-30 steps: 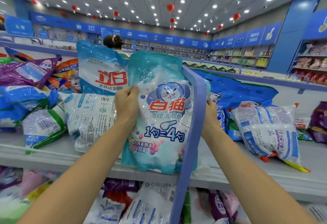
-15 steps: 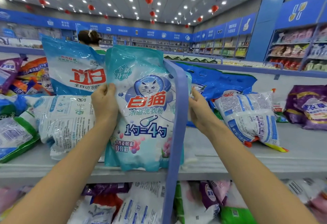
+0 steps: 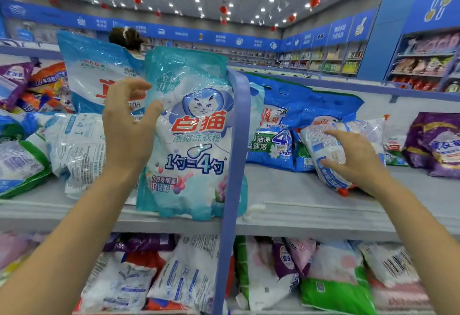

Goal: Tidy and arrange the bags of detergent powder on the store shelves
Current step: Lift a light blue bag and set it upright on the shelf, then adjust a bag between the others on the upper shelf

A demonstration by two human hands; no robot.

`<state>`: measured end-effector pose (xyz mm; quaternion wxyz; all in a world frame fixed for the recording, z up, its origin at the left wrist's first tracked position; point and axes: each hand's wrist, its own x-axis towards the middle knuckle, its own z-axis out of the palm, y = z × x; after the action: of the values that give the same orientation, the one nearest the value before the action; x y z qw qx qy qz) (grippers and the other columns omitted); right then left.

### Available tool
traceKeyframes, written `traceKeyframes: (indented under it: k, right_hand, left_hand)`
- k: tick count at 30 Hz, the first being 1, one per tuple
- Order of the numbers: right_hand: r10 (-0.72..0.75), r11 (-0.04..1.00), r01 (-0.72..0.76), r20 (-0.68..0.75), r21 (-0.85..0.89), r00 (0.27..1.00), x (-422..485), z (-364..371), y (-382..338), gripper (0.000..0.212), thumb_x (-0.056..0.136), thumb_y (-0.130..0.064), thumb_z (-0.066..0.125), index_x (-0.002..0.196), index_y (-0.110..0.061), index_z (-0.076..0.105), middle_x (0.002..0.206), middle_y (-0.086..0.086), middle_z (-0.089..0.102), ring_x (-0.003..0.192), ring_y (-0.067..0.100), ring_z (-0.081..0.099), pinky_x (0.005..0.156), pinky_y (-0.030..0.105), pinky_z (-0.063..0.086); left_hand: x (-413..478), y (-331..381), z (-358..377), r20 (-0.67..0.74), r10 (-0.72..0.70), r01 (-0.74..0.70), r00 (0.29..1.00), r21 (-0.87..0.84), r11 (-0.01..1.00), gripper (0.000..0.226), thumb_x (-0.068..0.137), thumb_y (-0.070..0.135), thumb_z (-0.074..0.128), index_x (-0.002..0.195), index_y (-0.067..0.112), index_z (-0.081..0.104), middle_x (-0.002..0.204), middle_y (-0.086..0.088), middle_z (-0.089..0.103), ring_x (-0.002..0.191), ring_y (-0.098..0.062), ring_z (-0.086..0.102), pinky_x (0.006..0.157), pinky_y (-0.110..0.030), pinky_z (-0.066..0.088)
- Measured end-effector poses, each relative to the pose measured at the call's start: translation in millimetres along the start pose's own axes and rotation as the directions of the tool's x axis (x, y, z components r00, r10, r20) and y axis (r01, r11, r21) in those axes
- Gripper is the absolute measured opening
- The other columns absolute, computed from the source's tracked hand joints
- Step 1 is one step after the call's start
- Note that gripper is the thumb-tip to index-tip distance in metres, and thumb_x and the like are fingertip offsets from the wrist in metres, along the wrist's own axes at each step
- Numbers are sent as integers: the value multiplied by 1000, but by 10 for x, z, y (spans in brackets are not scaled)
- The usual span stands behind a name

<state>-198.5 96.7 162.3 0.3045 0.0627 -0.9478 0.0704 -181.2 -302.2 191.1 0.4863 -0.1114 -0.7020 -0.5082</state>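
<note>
Head view: teal bag [image 3: 196, 140] upright on shelf [image 3: 298, 190]; left fingers [image 3: 135, 86], right fingers [image 3: 336, 134] splayed, empty.

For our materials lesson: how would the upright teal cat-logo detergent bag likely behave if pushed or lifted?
The teal bag likely flops: its glossy film is creased and slack at the top. Bulging with powder lower down, it is probably heavy for its size. Standing upright at the shelf edge, it might tip if pushed.
</note>
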Motion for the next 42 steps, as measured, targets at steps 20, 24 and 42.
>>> traceKeyframes:
  k: [20, 24, 42]
  right_hand:
    - [-200, 975, 193, -56, -112, 978, -40, 17, 823, 49, 77, -36, 74, 122, -20, 62, 115, 11, 67, 97, 34, 65, 64, 37, 48]
    - [91, 955, -10, -261, 295, 961, 60, -152, 976, 25, 84, -29, 69, 95, -7, 68, 80, 18, 67, 72, 32, 60, 58, 31, 30]
    - [664, -397, 131, 186, 908, 724, 67, -104, 1619, 34, 99, -17, 32, 96, -14, 67, 90, 1, 68, 69, 10, 64, 66, 28, 49]
  left_hand:
    - [-982, 1323, 1056, 206, 215, -234, 955, 75, 969, 27, 81, 31, 49, 96, 13, 63, 100, 2, 61, 99, -17, 53, 88, -24, 37]
    - [-1094, 1183, 1430, 372, 109, -160, 922, 111, 981, 24, 81, 24, 57, 101, 12, 63, 97, 7, 58, 93, -10, 50, 85, -26, 39]
    - [-1333, 1071, 2911, 763, -547, 812, 345, 50, 581, 53, 91, 41, 57, 132, 9, 46, 125, -12, 54, 114, -24, 56, 99, -35, 46]
